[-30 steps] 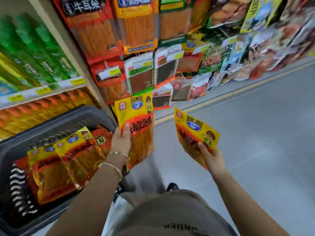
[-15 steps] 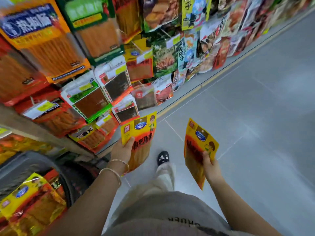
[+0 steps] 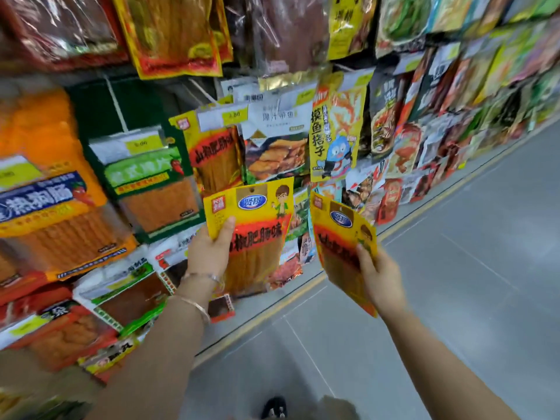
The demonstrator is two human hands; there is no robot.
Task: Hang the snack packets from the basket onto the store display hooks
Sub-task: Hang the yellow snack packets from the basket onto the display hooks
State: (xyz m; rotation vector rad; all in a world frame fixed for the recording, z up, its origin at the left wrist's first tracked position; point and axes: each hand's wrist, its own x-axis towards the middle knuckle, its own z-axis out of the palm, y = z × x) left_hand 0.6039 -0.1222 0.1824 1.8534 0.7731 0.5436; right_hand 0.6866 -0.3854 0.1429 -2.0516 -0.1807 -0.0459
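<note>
Snack packet (image 3: 257,225), yellow and orange, upright, gripped at left edge by left hand (image 3: 209,253), thumb on the front. Second snack packet (image 3: 339,237) tilted, pinched at right edge by right hand (image 3: 380,277). Both held up before display wall (image 3: 424,101) of hanging goods, the first just below a hanging packet (image 3: 212,153) of same kind. Bracelets (image 3: 197,301) on left wrist.

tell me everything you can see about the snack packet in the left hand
The snack packet in the left hand is a flat, glossy plastic pouch: yellow top with a blue oval logo, a cartoon boy and a hang-hole tab, a red-orange band with black characters, and a clear lower window showing orange-brown strips. It is held roughly upright, front facing the camera, thumb across its left edge, just below a matching packet hanging on the display.
</note>
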